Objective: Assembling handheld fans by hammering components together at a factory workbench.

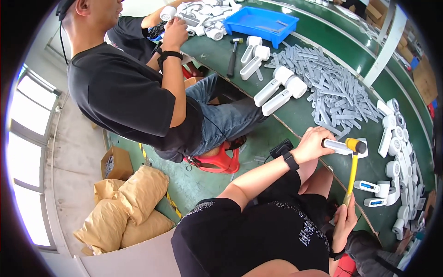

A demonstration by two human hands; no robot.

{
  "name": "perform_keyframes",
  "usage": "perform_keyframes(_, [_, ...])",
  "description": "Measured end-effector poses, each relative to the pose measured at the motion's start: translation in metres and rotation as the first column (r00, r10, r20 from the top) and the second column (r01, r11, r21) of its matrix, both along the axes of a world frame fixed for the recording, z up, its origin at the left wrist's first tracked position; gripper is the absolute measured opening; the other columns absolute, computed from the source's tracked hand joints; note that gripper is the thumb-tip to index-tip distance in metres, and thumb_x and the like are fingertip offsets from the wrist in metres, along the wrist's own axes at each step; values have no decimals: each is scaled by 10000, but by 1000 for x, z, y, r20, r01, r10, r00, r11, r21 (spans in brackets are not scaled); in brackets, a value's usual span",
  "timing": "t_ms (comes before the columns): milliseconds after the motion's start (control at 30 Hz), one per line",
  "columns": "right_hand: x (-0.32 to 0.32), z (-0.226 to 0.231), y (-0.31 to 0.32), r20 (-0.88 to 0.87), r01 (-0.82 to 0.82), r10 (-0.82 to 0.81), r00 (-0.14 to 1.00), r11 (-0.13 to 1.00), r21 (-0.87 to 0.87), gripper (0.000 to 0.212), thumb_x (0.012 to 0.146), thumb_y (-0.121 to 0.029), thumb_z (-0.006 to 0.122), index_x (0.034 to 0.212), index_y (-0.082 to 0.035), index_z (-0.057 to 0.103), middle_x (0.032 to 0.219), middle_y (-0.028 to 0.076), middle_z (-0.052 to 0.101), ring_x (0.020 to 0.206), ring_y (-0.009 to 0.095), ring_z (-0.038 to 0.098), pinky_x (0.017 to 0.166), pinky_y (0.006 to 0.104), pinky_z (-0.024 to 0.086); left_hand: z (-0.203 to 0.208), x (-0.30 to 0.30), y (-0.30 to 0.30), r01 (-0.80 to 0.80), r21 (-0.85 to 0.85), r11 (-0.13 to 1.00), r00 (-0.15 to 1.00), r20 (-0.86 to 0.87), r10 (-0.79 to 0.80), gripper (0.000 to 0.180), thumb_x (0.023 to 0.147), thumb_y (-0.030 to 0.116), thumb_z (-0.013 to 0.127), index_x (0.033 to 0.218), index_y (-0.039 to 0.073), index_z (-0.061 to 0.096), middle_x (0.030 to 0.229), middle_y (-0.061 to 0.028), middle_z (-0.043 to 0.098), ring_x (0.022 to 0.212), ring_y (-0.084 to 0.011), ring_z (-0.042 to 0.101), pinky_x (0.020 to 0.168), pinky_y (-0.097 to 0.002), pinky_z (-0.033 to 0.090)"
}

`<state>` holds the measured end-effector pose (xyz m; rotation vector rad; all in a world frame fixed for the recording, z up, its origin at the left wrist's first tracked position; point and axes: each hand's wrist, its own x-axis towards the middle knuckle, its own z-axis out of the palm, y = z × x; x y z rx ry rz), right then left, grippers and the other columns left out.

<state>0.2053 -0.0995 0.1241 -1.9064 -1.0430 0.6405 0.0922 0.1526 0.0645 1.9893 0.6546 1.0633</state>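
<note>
My left hand (316,144) is closed around the handle of a white device with a round head (340,147), held over the near edge of the bench. Gripped in my right hand (345,220) is a mallet (354,177) with a yellow handle and a yellow and black head. The mallet's head overlaps the held device in view; I cannot tell whether they touch. Beyond my left hand lies a large pile of flat grey plastic strips (339,87). Two similar devices with open handles showing blue inside (368,186) lie on the bench close to the mallet.
More white devices (394,145) are heaped along the right side, and others (279,92) lie at the bench edge. A second hammer (234,57) and a blue tray (260,25) sit farther off. A co-worker (124,97) sits at left on a red stool (217,161). Brown sacks (143,194) stand behind.
</note>
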Motion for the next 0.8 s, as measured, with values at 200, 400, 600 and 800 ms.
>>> perform_keyframes(200, [3, -13, -7, -14, -21, 23, 1000, 995, 96, 422, 961, -77, 488, 1376, 0, 474, 677, -20, 430, 544, 47, 354, 486, 211, 294, -1, 7, 6, 49, 100, 994, 997, 49, -54, 303, 611, 195, 824, 842, 58, 684, 791, -98, 667, 771, -285, 656, 710, -374, 505])
perform_keyframes(400, [11, -16, -2, -167, -6, 22, 986, 996, 93, 421, 959, -66, 493, 1379, -28, 491, 679, -42, 461, 536, 23, 388, 480, 188, 327, 7, 2, 8, 37, 177, 983, 987, -160, -9, 357, 662, 182, 806, 973, 63, 676, 935, -132, 681, 915, -334, 632, 835, -414, 493])
perform_keyframes(600, [15, -26, -10, -297, 170, -98, 950, 959, 226, 435, 967, -59, 485, 1398, -10, 457, 660, -38, 461, 512, 20, 391, 466, 171, 312, 13, 26, -3, 144, 347, 927, 986, -134, -102, 365, 770, 117, 730, 1133, 124, 689, 858, -67, 562, 864, -258, 539, 774, -359, 464])
perform_keyframes(800, [20, -36, -28, -252, 231, -164, 954, 937, 262, 445, 963, -66, 500, 1404, -18, 453, 649, -35, 465, 518, 23, 391, 482, 178, 317, 13, -29, -4, -8, 311, 950, 1000, -21, 15, 334, 791, 20, 699, 1115, 99, 708, 929, -68, 609, 872, -220, 566, 785, -317, 470])
